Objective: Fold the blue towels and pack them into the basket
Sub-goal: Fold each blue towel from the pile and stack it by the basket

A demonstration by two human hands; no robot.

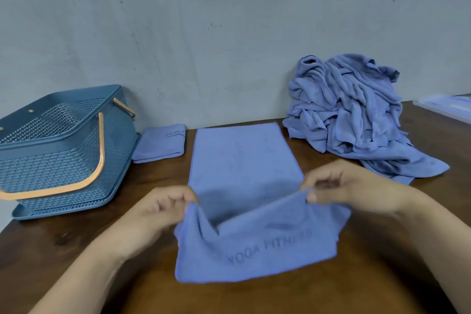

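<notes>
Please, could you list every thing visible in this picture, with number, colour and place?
basket: 1, blue with orange handles, far left
folded towel: 1, blue, beside the basket
spread towel: 1, blue, centre, near end lifted
towel pile: 1, blue, back right
clear plastic item: 1, transparent, far right edge
table: 1, dark brown, under everything
wall: 1, grey, behind
left hand: 1, pinches spread towel's near left corner
right hand: 1, pinches its near right corner
</notes>
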